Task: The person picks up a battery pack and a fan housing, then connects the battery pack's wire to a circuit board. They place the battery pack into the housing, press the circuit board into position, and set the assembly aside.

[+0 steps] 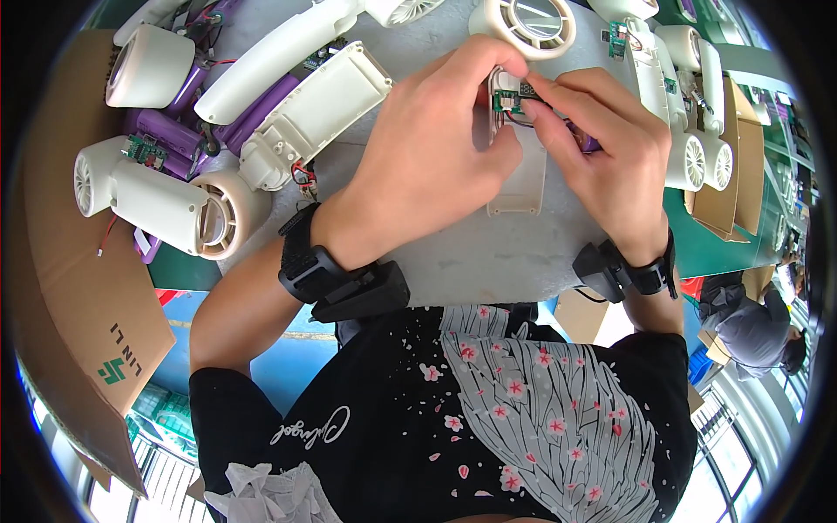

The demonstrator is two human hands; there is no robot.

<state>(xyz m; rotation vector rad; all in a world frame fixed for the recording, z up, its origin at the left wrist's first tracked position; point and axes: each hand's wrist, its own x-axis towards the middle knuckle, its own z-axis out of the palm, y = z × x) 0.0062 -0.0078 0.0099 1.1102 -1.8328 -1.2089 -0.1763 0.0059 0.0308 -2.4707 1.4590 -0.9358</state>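
Note:
Between my hands lies a white plastic housing half (516, 193), its round ring-shaped head (560, 37) at the far end. My left hand (436, 144) curls around the housing from the left, index finger and thumb closed about its upper part. A small green circuit board (505, 101) with thin wires sits in that part. My right hand (610, 139) pinches at the right edge of the board, thumb and index finger together. Something purple (582, 138) shows beneath the right fingers, mostly covered.
At the left of the grey work surface (436, 270) lie several white housings (157, 209), purple battery packs (166, 139) and loose boards. More white housings (684, 157) lie at the right, near a cardboard box (741, 174). A large carton (78, 261) stands at far left. A person (750, 322) is farther right.

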